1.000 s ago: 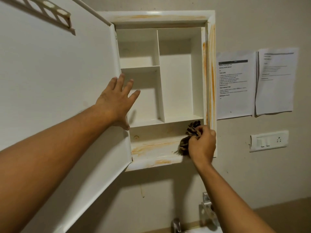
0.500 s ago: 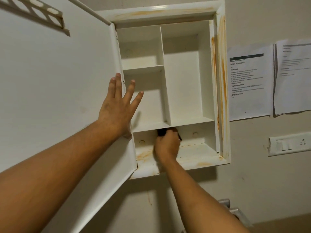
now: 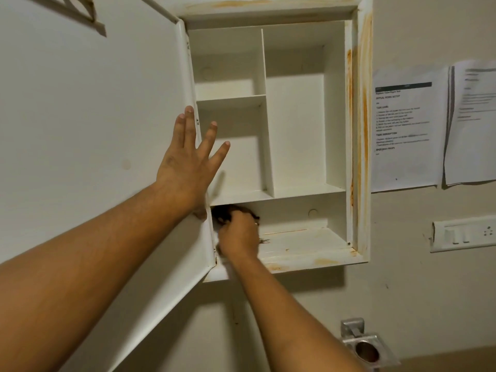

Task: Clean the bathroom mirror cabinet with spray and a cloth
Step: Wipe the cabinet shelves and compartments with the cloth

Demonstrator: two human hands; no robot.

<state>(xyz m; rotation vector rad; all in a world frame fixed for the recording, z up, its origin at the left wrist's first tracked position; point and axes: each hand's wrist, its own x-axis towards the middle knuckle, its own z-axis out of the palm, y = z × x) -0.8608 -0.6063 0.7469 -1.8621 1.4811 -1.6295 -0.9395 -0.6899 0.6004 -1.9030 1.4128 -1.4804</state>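
Observation:
The white mirror cabinet [image 3: 359,130] hangs on the wall with its door [image 3: 94,130] swung open to the left. Orange stains run down its right frame and along the bottom shelf [image 3: 303,242]. My left hand [image 3: 188,162] presses flat against the door's inner edge, fingers spread and straight. My right hand [image 3: 239,234] is inside the bottom compartment at its left end, gripping a dark striped cloth [image 3: 228,212] that is mostly hidden behind the hand. No spray bottle is in view.
Two printed sheets [image 3: 408,130] are taped to the wall right of the cabinet. A switch plate [image 3: 464,234] sits below them. A metal holder [image 3: 362,347] is fixed to the wall under the cabinet.
My right hand has carried the cloth from the right end of the bottom shelf across to its left end. The left hand has stayed on the door.

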